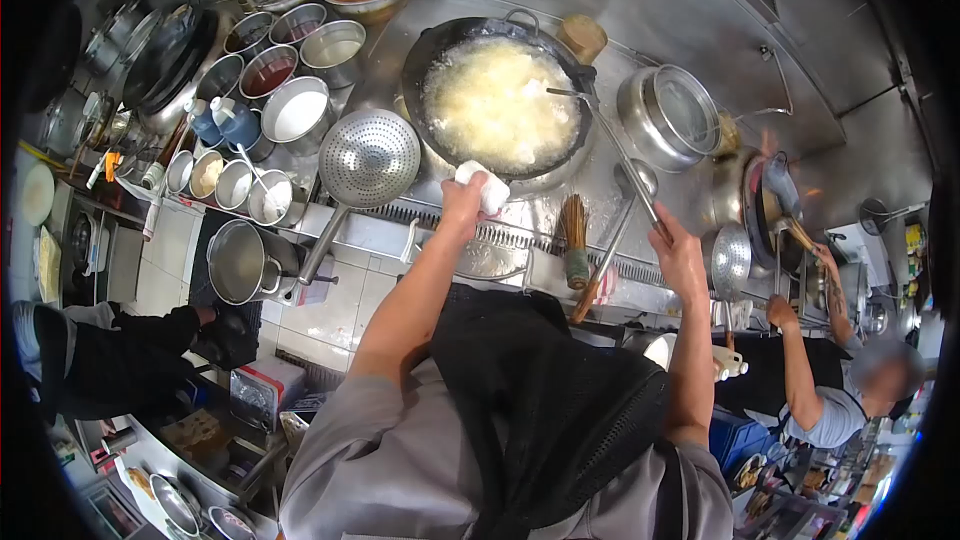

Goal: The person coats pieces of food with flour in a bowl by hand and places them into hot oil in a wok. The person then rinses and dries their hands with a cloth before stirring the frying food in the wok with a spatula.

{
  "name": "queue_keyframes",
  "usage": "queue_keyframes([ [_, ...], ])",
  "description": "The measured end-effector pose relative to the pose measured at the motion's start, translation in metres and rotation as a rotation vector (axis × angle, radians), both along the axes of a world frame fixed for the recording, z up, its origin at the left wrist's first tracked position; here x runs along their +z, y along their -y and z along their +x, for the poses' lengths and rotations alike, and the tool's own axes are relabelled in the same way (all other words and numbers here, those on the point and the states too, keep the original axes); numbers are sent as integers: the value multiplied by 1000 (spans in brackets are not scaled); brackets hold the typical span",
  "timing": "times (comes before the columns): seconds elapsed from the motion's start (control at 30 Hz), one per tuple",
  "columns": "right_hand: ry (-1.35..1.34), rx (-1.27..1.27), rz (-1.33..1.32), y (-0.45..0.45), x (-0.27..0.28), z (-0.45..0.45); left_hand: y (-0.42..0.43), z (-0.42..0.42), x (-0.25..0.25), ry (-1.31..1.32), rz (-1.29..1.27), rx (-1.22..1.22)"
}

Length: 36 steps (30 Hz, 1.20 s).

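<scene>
A large black wok point(416, 112) holds bubbling, foaming oil with pale pieces in it. My left hand point(464, 204) is closed on a folded white cloth point(484, 187) at the wok's near rim. My right hand point(677, 250) grips the handle of a long metal utensil point(616, 145), whose hooked end reaches over the foam on the right side. Between my hands, a bamboo brush point(575, 240) stands near the counter's front edge. Beside it lies a ladle point(610, 245) with a wooden handle end. The perforated skimmer point(370, 158) rests left of the wok.
Metal bowls and pots of sauces and powders point(295, 110) crowd the left. An empty pot point(237, 262) sits nearer. Stacked metal pots point(668, 118) stand right of the wok. At the right, another person point(815, 405) works at a second wok; a person's dark-clothed legs point(130, 360) show left.
</scene>
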State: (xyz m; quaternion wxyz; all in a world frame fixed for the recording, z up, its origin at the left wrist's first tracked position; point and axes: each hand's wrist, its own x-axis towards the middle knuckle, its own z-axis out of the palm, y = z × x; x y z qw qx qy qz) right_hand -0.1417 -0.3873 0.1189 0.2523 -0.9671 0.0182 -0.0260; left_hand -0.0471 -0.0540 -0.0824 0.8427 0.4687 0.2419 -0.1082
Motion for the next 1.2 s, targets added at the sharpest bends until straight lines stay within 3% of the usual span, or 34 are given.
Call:
queue_keyframes([
  [0.13, -154, -25, 59, -2, 39, -20, -1, 5, -5, 9, -14, 47],
  [0.2, -139, 16, 58, 7, 35, -28, -5, 9, -6, -22, 44, 65],
  [0.3, -96, 41, 8, 9, 11, -21, -22, 19, -29, 7, -35, 46],
  [0.37, -101, 5, -13, -4, -12, -8, -33, 15, -19, 41, -92, -27],
  [0.57, 70, 32, 229, -22, -90, 48, -41, 15, -19, 68, -106, -136],
  [0.67, -17, -73, 316, -29, -80, 50, -37, 7, 4, -26, -42, -100],
  [0.77, -80, -94, 472, -29, -65, 40, -13, 0, 38, -172, 200, 87],
  [0.87, -123, -135, 576, -31, -56, 41, -14, 16, -6, -55, 76, 68],
  [1.07, -260, -158, 656, -27, -63, 75, -28, 24, -15, -2, -41, 60],
  [1.2, -478, -149, 960, -18, -77, 131, -36, 25, -21, 25, -89, -29],
])
